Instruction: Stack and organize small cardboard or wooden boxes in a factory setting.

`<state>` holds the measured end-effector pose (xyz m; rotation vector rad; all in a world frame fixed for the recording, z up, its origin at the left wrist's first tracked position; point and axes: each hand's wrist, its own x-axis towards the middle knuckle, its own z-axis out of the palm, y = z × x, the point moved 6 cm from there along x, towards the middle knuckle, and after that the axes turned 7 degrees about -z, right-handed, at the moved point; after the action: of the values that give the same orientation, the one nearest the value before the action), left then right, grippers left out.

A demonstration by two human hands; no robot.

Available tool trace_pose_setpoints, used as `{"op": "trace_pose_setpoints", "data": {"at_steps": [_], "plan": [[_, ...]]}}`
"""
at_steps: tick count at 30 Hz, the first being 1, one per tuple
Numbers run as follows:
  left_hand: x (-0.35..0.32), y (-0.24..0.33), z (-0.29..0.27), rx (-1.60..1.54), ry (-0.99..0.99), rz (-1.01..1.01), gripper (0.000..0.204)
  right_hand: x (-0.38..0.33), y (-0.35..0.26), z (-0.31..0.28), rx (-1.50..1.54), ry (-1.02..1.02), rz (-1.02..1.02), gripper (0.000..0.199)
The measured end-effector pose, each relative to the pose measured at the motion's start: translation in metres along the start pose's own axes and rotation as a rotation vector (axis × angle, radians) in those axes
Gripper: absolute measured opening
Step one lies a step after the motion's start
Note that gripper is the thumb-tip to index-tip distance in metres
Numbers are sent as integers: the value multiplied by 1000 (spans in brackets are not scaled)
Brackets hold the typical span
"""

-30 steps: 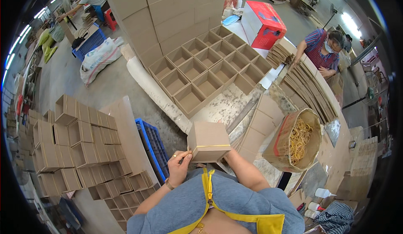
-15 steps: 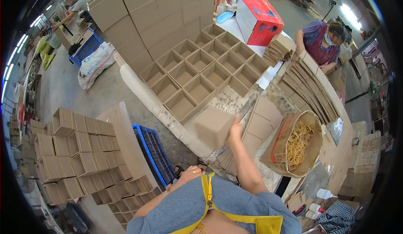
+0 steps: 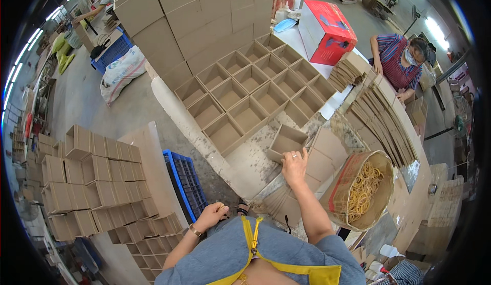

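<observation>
At centre frame the right hand grips the near wall of an open cardboard box on the worktable, fingers curled over it. Lower down, the left hand pinches a rubber band, fingers closed.

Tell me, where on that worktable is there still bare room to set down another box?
Bare tabletop shows between the rows of open boxes, the new box under the right hand, and the table's near edge. Right of the hand it is crowded: flat cardboard, the rubber-band bin, stacked sheets.
</observation>
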<state>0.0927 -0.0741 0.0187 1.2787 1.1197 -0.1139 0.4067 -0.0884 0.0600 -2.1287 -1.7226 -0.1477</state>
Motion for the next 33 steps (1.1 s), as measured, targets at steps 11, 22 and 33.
{"op": "trace_pose_setpoints", "data": {"at_steps": [11, 22, 33], "plan": [[-16, 15, 0, 415, 68, 93, 32, 65, 38, 59, -48, 172, 144, 21], [-41, 165, 36, 815, 14, 823, 8, 37, 0, 15, 337, 318, 201, 30], [-25, 323, 333, 395, -703, 1322, 24, -160, -4, 52, 729, -265, 480, 14]]}}
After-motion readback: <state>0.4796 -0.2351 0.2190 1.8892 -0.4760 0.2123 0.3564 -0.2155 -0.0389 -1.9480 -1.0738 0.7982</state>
